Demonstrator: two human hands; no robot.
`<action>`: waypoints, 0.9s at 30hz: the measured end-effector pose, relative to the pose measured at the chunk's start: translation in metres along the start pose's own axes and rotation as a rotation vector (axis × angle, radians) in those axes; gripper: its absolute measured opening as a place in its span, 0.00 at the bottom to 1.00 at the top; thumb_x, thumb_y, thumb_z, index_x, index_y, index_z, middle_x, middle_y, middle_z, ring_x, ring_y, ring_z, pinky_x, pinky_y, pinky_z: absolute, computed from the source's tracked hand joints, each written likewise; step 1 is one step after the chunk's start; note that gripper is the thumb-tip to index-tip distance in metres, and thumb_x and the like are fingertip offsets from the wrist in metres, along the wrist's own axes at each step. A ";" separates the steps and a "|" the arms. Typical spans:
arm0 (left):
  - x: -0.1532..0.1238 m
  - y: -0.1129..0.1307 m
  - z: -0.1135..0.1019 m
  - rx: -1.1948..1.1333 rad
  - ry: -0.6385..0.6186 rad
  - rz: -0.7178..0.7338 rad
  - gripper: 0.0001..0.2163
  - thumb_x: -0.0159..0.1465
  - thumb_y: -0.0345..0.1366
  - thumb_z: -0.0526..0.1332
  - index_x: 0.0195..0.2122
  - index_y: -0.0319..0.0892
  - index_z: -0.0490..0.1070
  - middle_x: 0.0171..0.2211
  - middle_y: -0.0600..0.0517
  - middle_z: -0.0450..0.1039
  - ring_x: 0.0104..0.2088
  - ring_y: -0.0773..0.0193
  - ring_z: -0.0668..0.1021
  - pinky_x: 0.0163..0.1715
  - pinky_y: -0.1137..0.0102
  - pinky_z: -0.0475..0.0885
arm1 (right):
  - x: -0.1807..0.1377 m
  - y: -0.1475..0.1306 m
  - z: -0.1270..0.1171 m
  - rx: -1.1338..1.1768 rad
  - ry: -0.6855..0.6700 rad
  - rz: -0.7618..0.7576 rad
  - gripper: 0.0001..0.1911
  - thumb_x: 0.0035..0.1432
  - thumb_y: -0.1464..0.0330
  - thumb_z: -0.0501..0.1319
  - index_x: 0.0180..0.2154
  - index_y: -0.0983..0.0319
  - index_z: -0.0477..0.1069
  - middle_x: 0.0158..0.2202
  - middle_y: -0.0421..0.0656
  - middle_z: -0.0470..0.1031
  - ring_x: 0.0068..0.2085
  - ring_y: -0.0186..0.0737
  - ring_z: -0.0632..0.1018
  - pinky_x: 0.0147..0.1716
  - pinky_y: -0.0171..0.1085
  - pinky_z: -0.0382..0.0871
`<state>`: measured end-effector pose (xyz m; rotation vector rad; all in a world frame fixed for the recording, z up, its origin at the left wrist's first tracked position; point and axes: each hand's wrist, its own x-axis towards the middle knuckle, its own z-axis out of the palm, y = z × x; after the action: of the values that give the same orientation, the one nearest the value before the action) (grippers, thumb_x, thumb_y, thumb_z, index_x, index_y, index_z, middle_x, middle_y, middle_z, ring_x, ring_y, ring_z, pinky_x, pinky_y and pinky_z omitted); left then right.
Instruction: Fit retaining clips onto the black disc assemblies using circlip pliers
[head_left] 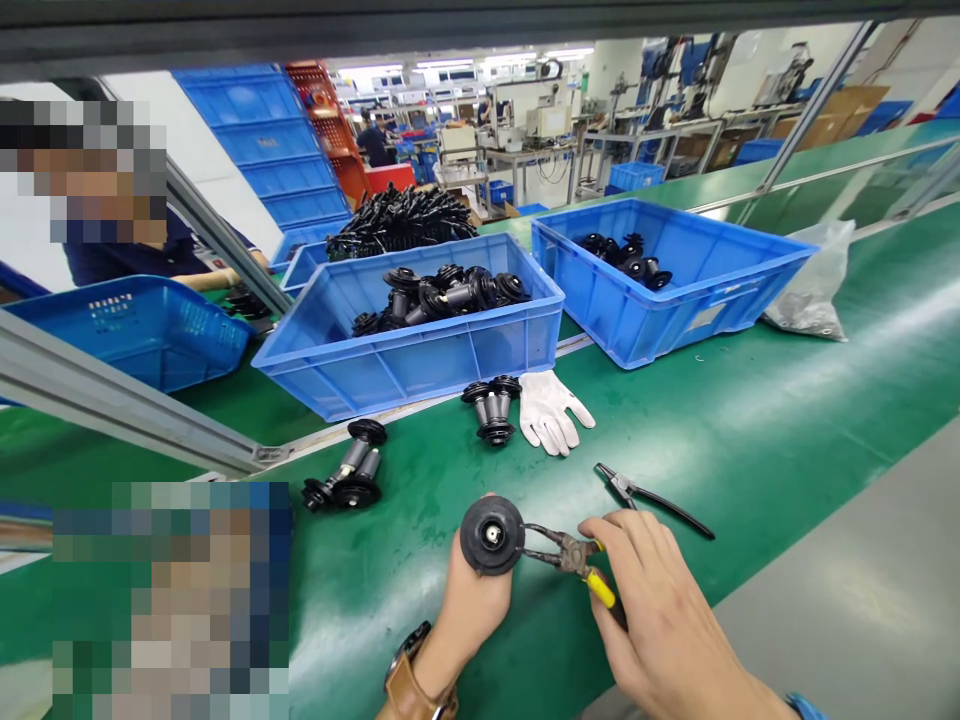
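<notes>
My left hand (480, 597) is wrapped round a black flanged roller part (480, 548), whose round end faces up with a small pale metal centre. Its lower part is hidden by my fingers. In my right hand (654, 590) I grip circlip pliers (574, 553) with yellow and black handles. Their two bent tips reach the disc's right edge; whether they touch it I cannot tell. Beyond my right hand lies a second pair of pliers (637, 490) with black handles. A white glove (553, 412) rests near several similar roller parts (495, 408) on the green bench.
More roller parts (349, 475) lie at left. Two blue bins (420, 365) (675, 310) holding rollers stand behind, with a clear plastic bag (810, 285) at right. A metal post (127, 400) slants across the left, near another person's forearm (217, 280) and a blue basket (150, 340).
</notes>
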<state>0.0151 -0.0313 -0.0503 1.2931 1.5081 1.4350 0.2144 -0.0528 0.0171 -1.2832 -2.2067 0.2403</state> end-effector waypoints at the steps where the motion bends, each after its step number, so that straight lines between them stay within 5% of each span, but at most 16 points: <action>1: -0.001 0.000 0.000 -0.009 -0.015 -0.011 0.12 0.56 0.40 0.69 0.39 0.41 0.76 0.37 0.46 0.79 0.41 0.53 0.80 0.48 0.59 0.74 | 0.000 0.000 -0.001 0.005 0.005 -0.001 0.20 0.59 0.79 0.53 0.53 0.63 0.62 0.45 0.49 0.64 0.43 0.48 0.66 0.41 0.44 0.61; 10: 0.005 0.023 -0.002 -0.087 -0.189 0.040 0.12 0.60 0.46 0.67 0.30 0.43 0.71 0.30 0.50 0.73 0.33 0.59 0.75 0.37 0.65 0.73 | 0.001 -0.006 0.003 0.015 -0.011 -0.022 0.16 0.61 0.77 0.52 0.50 0.63 0.63 0.39 0.47 0.65 0.38 0.47 0.65 0.35 0.42 0.58; 17: 0.008 0.028 -0.004 -0.065 -0.324 0.178 0.07 0.64 0.33 0.60 0.29 0.43 0.65 0.27 0.55 0.65 0.27 0.66 0.68 0.29 0.72 0.66 | -0.004 -0.007 0.006 -0.013 -0.022 -0.019 0.13 0.60 0.76 0.52 0.47 0.61 0.65 0.35 0.44 0.65 0.34 0.45 0.64 0.31 0.41 0.54; 27: 0.006 0.019 -0.003 -0.052 -0.339 0.151 0.09 0.60 0.24 0.57 0.29 0.44 0.61 0.27 0.57 0.62 0.27 0.67 0.66 0.29 0.72 0.63 | -0.008 -0.003 0.005 -0.060 -0.027 -0.025 0.16 0.57 0.77 0.53 0.47 0.62 0.65 0.35 0.44 0.65 0.34 0.44 0.64 0.31 0.41 0.55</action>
<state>0.0148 -0.0286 -0.0309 1.5555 1.1631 1.2595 0.2121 -0.0602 0.0112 -1.2896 -2.2668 0.1842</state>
